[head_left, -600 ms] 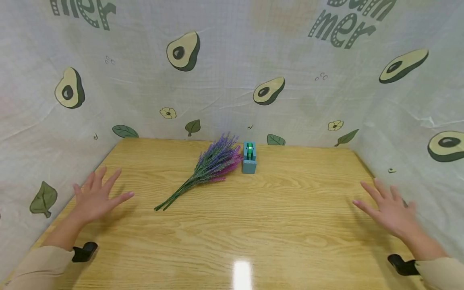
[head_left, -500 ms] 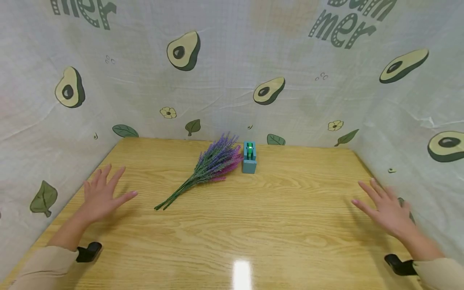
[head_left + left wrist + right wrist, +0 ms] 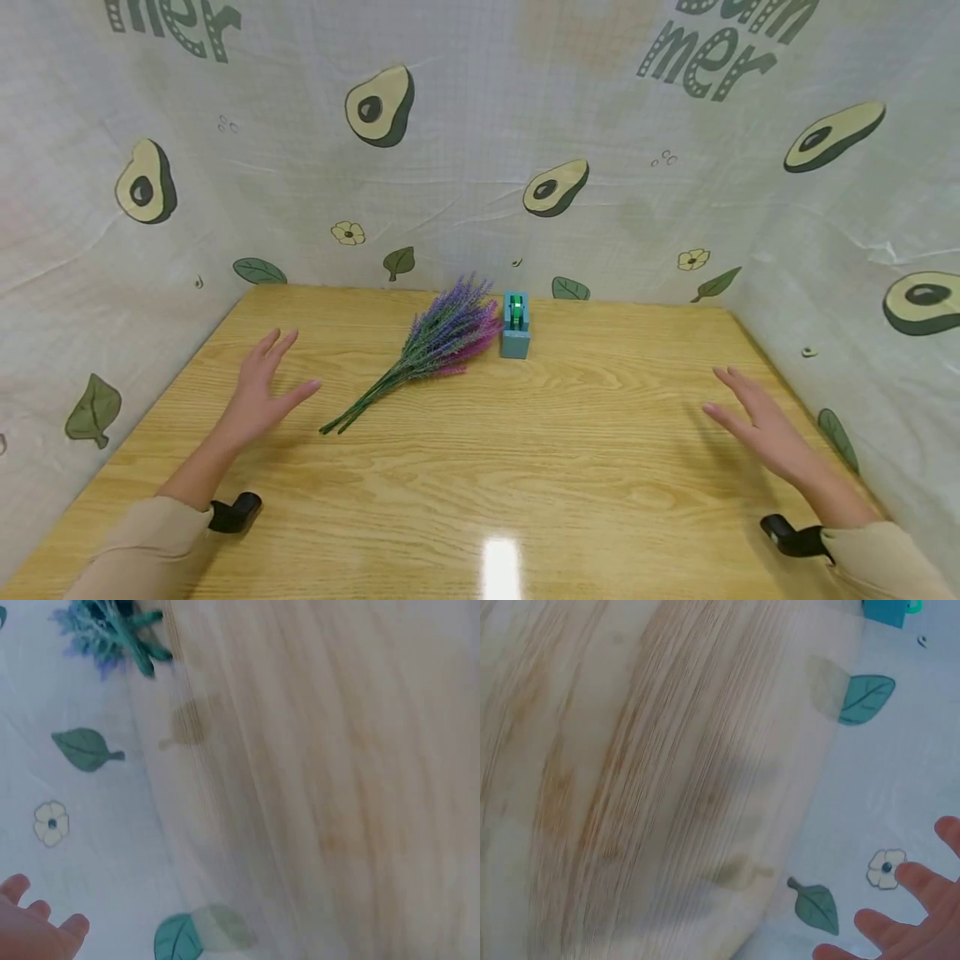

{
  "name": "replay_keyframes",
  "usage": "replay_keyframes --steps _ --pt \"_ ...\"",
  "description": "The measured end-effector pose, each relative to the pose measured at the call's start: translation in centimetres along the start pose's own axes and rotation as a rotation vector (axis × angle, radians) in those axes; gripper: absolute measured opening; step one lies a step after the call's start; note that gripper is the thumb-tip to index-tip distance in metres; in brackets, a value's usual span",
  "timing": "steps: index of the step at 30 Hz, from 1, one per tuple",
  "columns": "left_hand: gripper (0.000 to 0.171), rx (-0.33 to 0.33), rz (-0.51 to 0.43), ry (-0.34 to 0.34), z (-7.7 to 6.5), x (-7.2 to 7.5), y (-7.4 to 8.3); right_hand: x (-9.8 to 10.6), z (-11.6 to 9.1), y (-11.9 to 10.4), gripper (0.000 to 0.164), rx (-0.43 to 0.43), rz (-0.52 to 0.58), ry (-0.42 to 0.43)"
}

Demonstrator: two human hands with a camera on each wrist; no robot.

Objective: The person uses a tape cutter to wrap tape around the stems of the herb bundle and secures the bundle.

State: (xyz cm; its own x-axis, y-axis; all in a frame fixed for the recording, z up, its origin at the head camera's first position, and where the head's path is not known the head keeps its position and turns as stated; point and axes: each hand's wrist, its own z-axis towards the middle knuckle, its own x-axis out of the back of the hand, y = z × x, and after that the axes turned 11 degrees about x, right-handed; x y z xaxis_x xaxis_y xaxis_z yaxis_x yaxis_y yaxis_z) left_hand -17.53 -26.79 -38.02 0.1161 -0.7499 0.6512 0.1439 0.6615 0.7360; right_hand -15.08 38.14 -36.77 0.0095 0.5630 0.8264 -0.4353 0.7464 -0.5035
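A bunch of lavender (image 3: 442, 337), purple and magenta with green stems, lies slantwise at the back of the table, stems towards the front left. Its stem ends (image 3: 139, 649) show at the top of the left wrist view. Right beside the flower heads stands a blue tape dispenser (image 3: 515, 343) with a green roll; a corner of it appears in the right wrist view. My left hand (image 3: 258, 396) hovers left of the stems, fingers spread, holding nothing. Over the table's right side my right hand (image 3: 765, 429) is held up with fingers extended, touching nothing.
The wood-grain table (image 3: 525, 450) is bordered at the back and both sides by a white cloth (image 3: 465, 108) printed with avocados and leaves. Black wrist mounts (image 3: 236, 512) sit below both hands. A light reflection lies near the front edge.
Both hands have moved inward: the left one rightwards to near the stems, the right one leftwards. Their fingers look less spread than before. The lavender and tape dispenser stay put.
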Motion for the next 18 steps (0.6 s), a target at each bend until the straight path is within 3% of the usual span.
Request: replay_keyframes --steps 6,9,13,15,18 --pt "0.079 0.014 -0.070 -0.002 0.4 -1.8 1.6 -0.8 0.8 -0.8 0.067 0.011 0.059 0.001" --pt "0.076 -0.002 -0.125 -0.008 0.3 -2.3 3.2 -1.2 1.1 -1.1 0.067 0.007 0.077 0.003" --pt "0.074 -0.011 -0.180 -0.021 0.7 -3.3 4.0 -1.6 1.6 -1.6 0.068 0.004 0.096 0.006" --pt "0.073 -0.017 -0.193 -0.020 1.3 -4.1 3.4 -1.8 1.8 -1.9 0.067 0.002 0.103 0.008" --pt "0.070 -0.017 -0.214 -0.020 1.6 -4.8 3.9 -2.1 2.2 -2.1 0.068 -0.004 0.109 0.008"
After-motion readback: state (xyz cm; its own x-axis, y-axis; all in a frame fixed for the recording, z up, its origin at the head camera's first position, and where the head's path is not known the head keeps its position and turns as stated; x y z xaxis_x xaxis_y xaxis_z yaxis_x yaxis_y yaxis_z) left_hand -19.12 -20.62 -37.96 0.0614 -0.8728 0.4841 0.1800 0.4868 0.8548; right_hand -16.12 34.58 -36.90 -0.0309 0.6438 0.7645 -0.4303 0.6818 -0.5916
